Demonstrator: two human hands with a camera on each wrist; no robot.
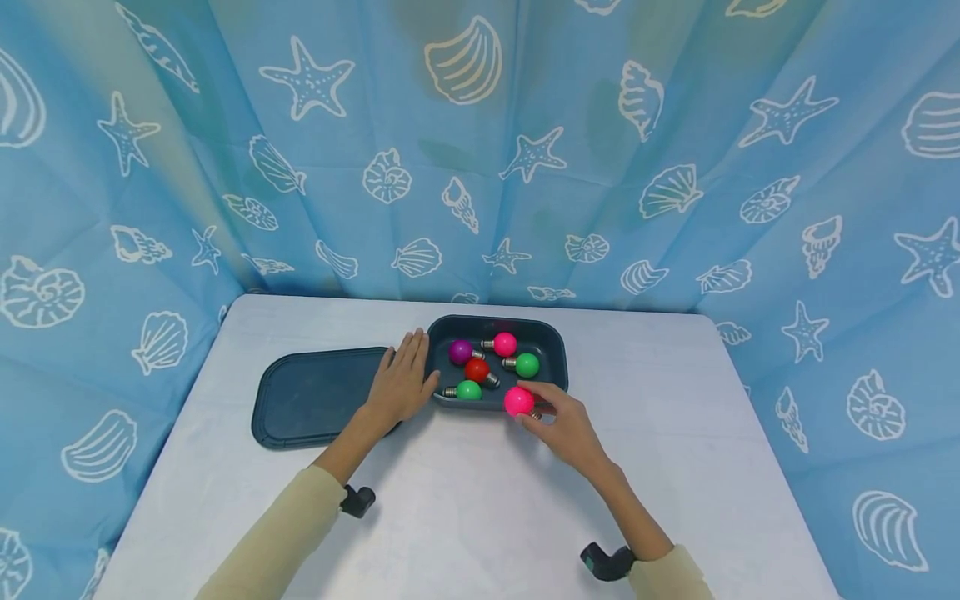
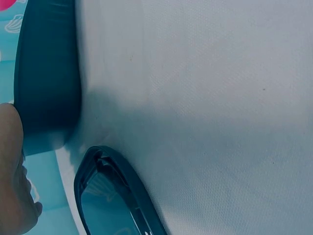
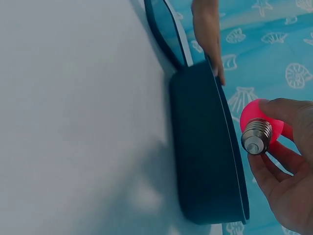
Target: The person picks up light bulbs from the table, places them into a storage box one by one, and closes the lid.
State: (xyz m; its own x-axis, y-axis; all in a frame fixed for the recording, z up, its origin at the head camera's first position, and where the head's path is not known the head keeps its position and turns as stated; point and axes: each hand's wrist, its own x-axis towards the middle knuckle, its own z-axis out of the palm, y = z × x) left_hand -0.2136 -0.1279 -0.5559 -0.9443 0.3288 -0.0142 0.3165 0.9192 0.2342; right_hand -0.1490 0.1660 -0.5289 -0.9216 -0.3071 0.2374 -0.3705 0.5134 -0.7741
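In the head view a dark rectangular tub [image 1: 557, 367] holds several coloured light bulbs: a purple bulb [image 1: 460, 352], a pink bulb [image 1: 505, 343], a red bulb [image 1: 476, 370] and green bulbs, one of them [image 1: 527, 364] at the right. My right hand [image 1: 562, 421] pinches another pink bulb [image 1: 518, 401] over the tub's near rim. Its metal screw base [image 3: 257, 137] faces the camera in the right wrist view. My left hand [image 1: 401, 383] lies with straight fingers against the tub's left end, partly over the lid's right edge.
A flat dark lid [image 1: 315, 400] lies on the white table [image 1: 465, 517] left of the tub. Behind the table hangs a blue curtain [image 1: 450, 167] with white shells and starfish. Dark straps with small devices [image 1: 607, 562] sit on both wrists.
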